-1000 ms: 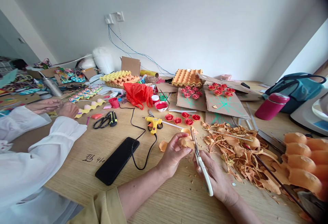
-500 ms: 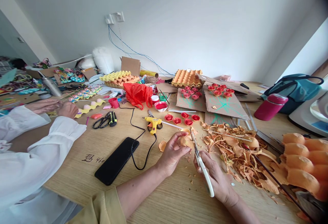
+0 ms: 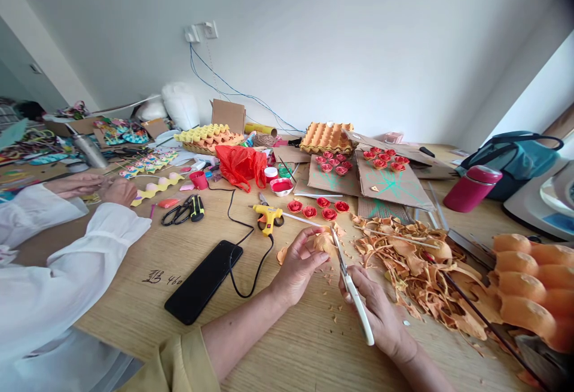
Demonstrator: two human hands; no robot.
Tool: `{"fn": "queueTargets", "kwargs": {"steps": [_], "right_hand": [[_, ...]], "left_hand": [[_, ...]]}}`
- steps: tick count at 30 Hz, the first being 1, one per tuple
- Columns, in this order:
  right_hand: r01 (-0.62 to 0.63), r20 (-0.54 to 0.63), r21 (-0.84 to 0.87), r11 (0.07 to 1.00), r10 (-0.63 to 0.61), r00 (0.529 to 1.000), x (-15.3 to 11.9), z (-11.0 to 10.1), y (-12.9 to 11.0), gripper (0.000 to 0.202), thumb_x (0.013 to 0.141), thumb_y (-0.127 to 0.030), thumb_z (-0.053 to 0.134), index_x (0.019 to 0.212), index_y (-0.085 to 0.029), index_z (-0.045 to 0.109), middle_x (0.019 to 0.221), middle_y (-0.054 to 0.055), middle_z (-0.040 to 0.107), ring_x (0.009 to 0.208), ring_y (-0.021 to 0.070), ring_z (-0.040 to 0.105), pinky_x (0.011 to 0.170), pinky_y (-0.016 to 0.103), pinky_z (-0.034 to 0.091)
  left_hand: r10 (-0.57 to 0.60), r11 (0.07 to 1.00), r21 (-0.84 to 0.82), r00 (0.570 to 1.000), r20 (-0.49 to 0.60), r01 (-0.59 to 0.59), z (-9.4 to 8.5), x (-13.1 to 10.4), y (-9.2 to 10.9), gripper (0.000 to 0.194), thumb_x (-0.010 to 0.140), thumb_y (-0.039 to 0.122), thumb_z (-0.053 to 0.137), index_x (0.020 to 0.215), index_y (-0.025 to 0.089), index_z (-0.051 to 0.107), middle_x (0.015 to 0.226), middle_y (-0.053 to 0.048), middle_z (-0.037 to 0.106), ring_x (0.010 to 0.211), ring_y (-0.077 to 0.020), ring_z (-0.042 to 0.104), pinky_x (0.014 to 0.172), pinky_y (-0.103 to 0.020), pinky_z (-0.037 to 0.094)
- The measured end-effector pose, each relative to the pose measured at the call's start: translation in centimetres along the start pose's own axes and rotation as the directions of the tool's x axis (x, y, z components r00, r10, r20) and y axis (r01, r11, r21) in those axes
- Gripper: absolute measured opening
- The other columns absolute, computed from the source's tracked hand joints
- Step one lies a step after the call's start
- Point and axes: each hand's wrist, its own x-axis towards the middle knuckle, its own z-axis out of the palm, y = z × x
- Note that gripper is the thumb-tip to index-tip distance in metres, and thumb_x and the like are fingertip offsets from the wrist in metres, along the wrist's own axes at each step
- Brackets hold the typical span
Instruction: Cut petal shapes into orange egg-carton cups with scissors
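Note:
Between the thumb and fingers of my left hand point(image 3: 299, 266) is an orange egg-carton cup point(image 3: 321, 244), held above the table. My right hand point(image 3: 374, 305) is closed round the white handle of a pair of scissors point(image 3: 356, 302). The scissor blades point up and away from me, right at the cup's right edge. Small orange trimmings lie on the table below. Just beyond the cup sit several red paper roses point(image 3: 329, 214). A heap of orange carton scraps point(image 3: 417, 266) spreads to the right of my right hand.
A yellow glue gun point(image 3: 269, 219) with a black cord and a phone point(image 3: 204, 281) lie to the left. Orange egg-carton pieces point(image 3: 524, 284) and a pink flask point(image 3: 473, 189) stand right. Painted roses rest on cardboard point(image 3: 394, 183). A co-worker's hands point(image 3: 116, 190) work at far left.
My left hand has shifted slightly and the cup has turned a little against the scissor blades. My right hand keeps nearly the same place.

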Motion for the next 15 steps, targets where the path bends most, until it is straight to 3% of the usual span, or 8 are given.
{"fn": "queueTargets", "kwargs": {"steps": [15], "right_hand": [[-0.017, -0.027, -0.072, 0.997, 0.015, 1.000, -0.12, 0.13, 0.22, 0.037, 0.100, -0.048, 0.036, 0.075, -0.022, 0.045, 0.075, 0.004, 0.053, 0.074, 0.0213, 0.048, 0.070, 0.035, 0.041]], "left_hand": [[0.029, 0.999, 0.021, 0.999, -0.016, -0.029, -0.67, 0.52, 0.12, 0.051, 0.068, 0.024, 0.084, 0.113, 0.024, 0.060, 0.101, -0.002, 0.070, 0.093, -0.0142, 0.063, 0.085, -0.028, 0.047]]}}
